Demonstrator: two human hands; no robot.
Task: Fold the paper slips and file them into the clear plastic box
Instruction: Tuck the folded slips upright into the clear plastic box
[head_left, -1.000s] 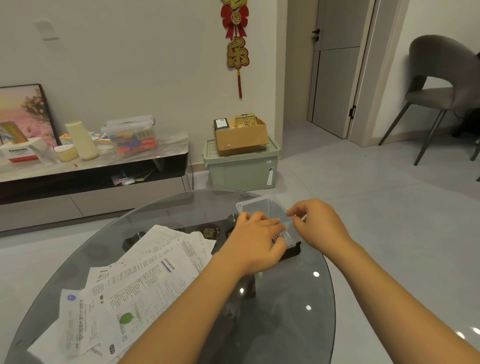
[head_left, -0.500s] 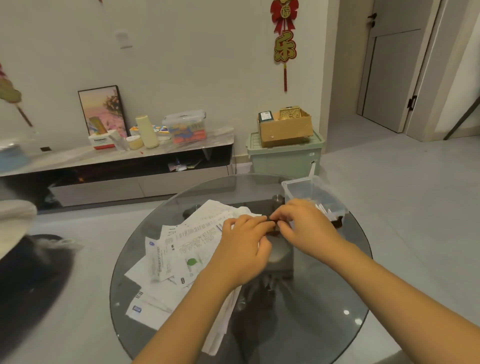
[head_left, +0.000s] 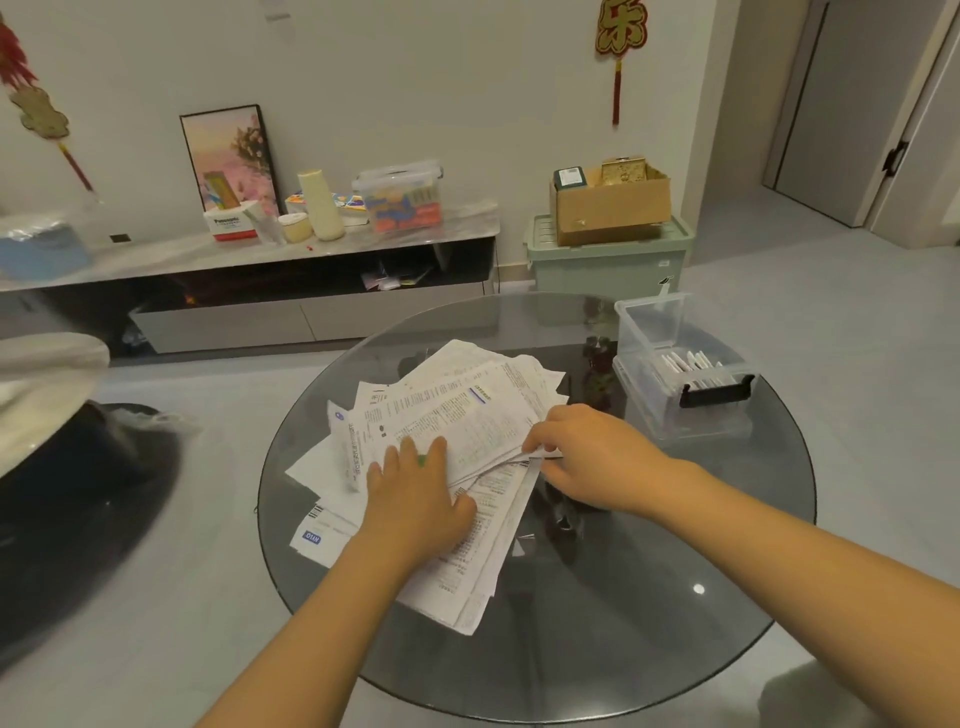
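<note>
Resting flat, fingers spread, the left hand (head_left: 415, 493) presses on the heap of paper slips (head_left: 457, 415) at the middle of the round glass table (head_left: 649, 597). Beside it the right hand (head_left: 587, 457) pinches one sheet's edge at the heap's right side (the fingertips are partly hidden by paper). Farther right, apart from the heap, sits the clear plastic box (head_left: 675, 364) with folded slips standing inside. Beyond the table stand a low shelf (head_left: 260, 260) and a green bin (head_left: 608, 260) carrying a cardboard box (head_left: 613, 208).
</note>
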